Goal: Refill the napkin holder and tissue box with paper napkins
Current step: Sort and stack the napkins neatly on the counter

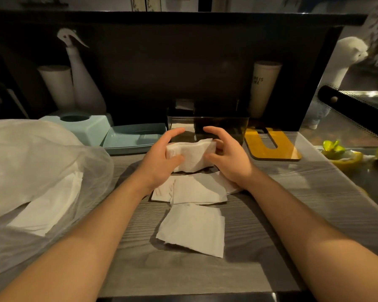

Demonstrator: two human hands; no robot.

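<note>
Grey wood-grain countertop (260, 236), dim light, dark back panel (172, 68) behind.

Fingers: left hand (162, 162) is curled round the left end of a folded napkin stack (191, 154), thumb on its front face, index finger arched over the top. Right hand (229, 158) is curled round the right end, thumb in front, fingers over the top. Stack is pinched between both hands and held just above the counter, directly in front of the dark clear-walled napkin holder (207, 127).

Holder is seen at the back edge, against the panel; something white is visible inside, contents otherwise too dark to tell.

Loose napkins on the counter: three counted. Two overlapping ones (196, 190) lie under the wrists, one larger napkin (192, 227) nearer the front edge, between the forearms.

Left of holder: one pale-blue tissue box (83, 125) with an oval opening, one matching blue tray (133, 136) touching the holder's left side. Further left, one clear plastic bag (42, 171) with more napkins (50, 205) inside, spilling over the left edge.

Right of holder: one yellow U-shaped piece (273, 144), just beside it. One beige cup (263, 88) behind.

Back left: one spray bottle (83, 83), one paper roll (57, 86).

Open counter is seen right of the right forearm and at the front edge.
</note>
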